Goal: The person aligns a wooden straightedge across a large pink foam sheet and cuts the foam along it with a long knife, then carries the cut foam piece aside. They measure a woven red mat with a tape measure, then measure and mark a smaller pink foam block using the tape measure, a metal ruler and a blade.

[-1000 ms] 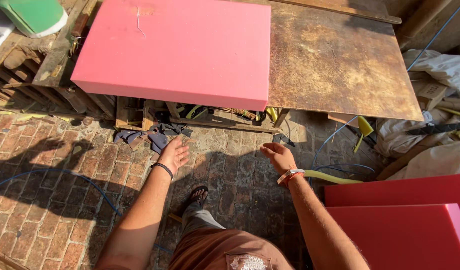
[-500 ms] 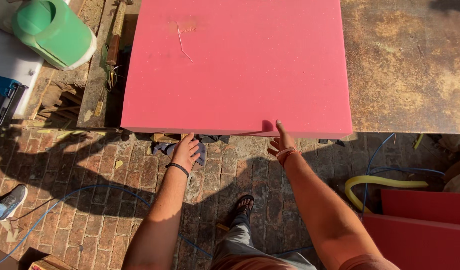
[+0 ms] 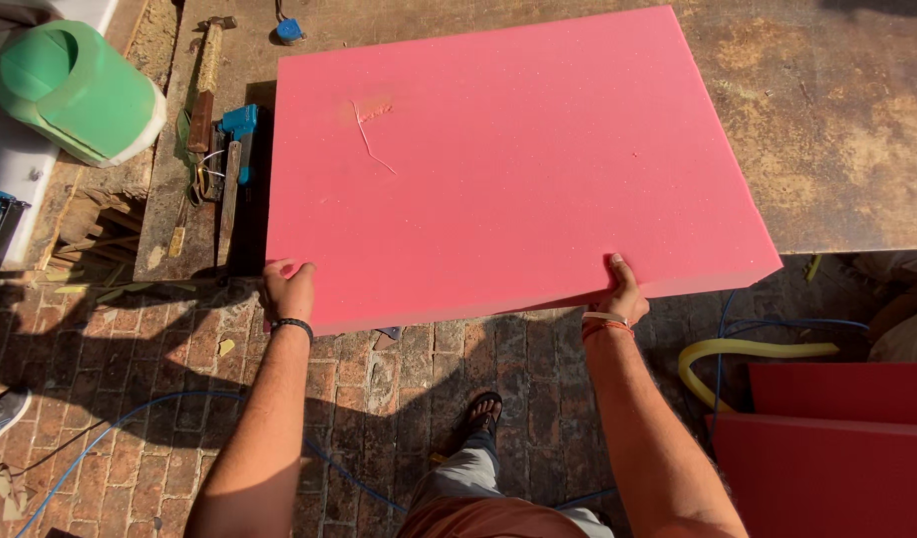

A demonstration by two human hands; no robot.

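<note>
A large pink foam slab point(image 3: 508, 159) lies on a rusty brown worktable point(image 3: 837, 120), its near edge overhanging the brick floor. My left hand point(image 3: 287, 292) grips the slab's near left corner. My right hand point(image 3: 623, 292) grips the near edge toward the right, thumb on top and fingers under the foam. A black band sits on my left wrist, an orange and white one on my right.
A green plastic container point(image 3: 75, 90) lies at the far left. A hammer point(image 3: 207, 70) and a blue-handled tool point(image 3: 237, 130) rest on the table's left strip. More red foam slabs point(image 3: 837, 448) stand at the lower right beside a yellow hose point(image 3: 748, 351). A blue cable point(image 3: 130, 428) crosses the bricks.
Both hands rose from below the table and closed on the slab's near edge. The view moved closer over the slab.
</note>
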